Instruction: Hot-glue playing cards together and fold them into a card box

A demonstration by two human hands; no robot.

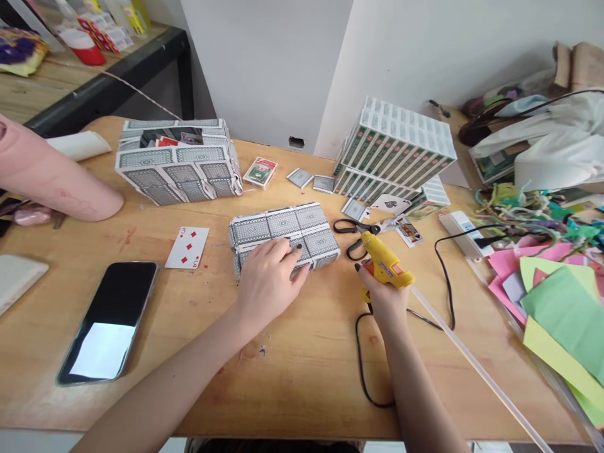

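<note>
A low box covered in grey-backed playing cards lies mid-table. My left hand is closed over its near edge, with bent fingers on the card surface and the thumb at the front. My right hand grips a yellow hot glue gun, its nozzle pointing up and left. A long translucent glue stick sticks out of the gun's back. Black-handled scissors lie just beyond the nozzle, right of the box. A five of diamonds card lies face up to the left.
A bigger card-covered box with an opening on top stands behind. Stacked card packs rise at the back right. A phone lies front left, a pink roll beyond it. A black cord runs to a power strip near coloured paper.
</note>
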